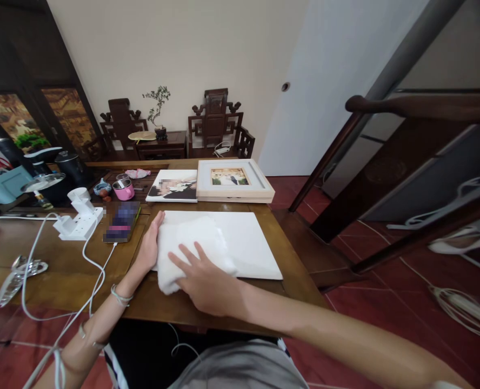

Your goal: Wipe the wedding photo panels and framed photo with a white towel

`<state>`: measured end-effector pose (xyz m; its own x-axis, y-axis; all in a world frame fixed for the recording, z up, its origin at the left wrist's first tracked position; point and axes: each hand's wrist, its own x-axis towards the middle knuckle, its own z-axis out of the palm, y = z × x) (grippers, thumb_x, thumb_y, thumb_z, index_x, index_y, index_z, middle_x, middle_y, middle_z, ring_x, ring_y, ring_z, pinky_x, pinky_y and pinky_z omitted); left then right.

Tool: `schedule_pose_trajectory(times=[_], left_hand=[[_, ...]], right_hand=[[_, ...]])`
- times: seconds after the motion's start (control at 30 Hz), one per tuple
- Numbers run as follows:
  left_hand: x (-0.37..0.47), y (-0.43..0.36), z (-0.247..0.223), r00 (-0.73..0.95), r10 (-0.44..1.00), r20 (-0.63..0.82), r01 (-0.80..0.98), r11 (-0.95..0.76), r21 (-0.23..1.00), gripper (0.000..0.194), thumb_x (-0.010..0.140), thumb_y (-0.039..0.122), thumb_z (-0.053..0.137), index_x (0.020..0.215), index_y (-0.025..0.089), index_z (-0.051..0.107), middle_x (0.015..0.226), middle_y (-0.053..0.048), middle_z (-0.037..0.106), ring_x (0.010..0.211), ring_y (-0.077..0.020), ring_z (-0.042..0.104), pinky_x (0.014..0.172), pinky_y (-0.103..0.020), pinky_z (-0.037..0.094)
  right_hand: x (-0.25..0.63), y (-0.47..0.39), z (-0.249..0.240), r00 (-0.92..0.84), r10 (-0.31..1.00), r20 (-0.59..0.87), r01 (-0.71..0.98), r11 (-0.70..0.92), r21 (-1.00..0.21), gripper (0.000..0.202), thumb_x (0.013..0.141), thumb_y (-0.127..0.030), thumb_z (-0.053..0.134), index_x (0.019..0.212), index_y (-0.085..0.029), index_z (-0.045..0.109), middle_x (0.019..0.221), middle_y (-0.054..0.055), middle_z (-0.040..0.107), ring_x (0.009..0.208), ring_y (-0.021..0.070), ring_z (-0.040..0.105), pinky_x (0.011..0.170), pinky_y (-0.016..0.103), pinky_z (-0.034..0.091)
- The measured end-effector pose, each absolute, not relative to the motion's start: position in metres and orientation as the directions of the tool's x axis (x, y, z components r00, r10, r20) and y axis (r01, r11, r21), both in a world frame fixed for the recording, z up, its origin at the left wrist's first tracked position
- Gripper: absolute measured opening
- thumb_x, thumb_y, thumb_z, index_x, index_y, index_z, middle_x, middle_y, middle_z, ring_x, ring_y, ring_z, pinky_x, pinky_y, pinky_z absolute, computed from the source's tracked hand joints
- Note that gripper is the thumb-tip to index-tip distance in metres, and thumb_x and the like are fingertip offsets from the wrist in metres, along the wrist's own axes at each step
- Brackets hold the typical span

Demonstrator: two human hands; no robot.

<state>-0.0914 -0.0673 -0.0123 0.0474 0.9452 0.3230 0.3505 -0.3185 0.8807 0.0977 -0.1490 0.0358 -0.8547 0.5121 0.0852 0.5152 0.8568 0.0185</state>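
A white rectangular panel (260, 243) lies flat on the wooden table in front of me. On its left part rests a fluffy white cloth (201, 235), which hangs a little over the near edge. My right hand (207, 281) presses down on the cloth with its fingers spread. Along the panel's left edge stands my left hand (153, 243), fingers straight and together, its palm turned toward the cloth and panel. Part of the panel is hidden under the cloth and the right hand.
Behind the panel lie a photo print (173, 186) and a light wooden picture frame (235, 181). To the left are a phone (122, 222), a white power strip (80, 222) with cables, a pink cup (123, 189) and a clear hair clip (19, 278). A dark chair (357, 162) stands right.
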Motion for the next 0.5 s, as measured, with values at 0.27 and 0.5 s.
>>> schedule_pose_trajectory(times=[0.27,0.5], left_hand=[[-0.083,-0.075,-0.007,0.246,0.932,0.267,0.644,-0.363,0.673,0.062,0.096,0.050,0.021,0.128,0.012,0.056,0.137,-0.012,0.053,0.134,-0.0232,0.043,0.117,-0.046,0.021],[-0.082,-0.074,-0.007,0.288,0.922,0.260,0.706,-0.388,0.593,0.053,0.097,0.042,0.025,0.131,0.014,0.054,0.141,-0.011,0.049,0.136,-0.0239,0.039,0.116,-0.048,0.022]], right_hand=[[0.145,-0.143,0.050,-0.804,0.595,-0.025,0.592,0.794,-0.138,0.041,0.079,-0.010,0.051,0.118,-0.016,0.064,0.148,0.014,0.039,0.138,0.0339,0.030,0.111,0.056,0.024],[0.132,-0.059,0.048,-0.696,0.712,0.090,0.686,0.697,-0.209,0.049,0.079,-0.004,0.043,0.126,-0.011,0.057,0.130,0.019,0.057,0.126,0.0306,0.047,0.103,0.049,0.033]])
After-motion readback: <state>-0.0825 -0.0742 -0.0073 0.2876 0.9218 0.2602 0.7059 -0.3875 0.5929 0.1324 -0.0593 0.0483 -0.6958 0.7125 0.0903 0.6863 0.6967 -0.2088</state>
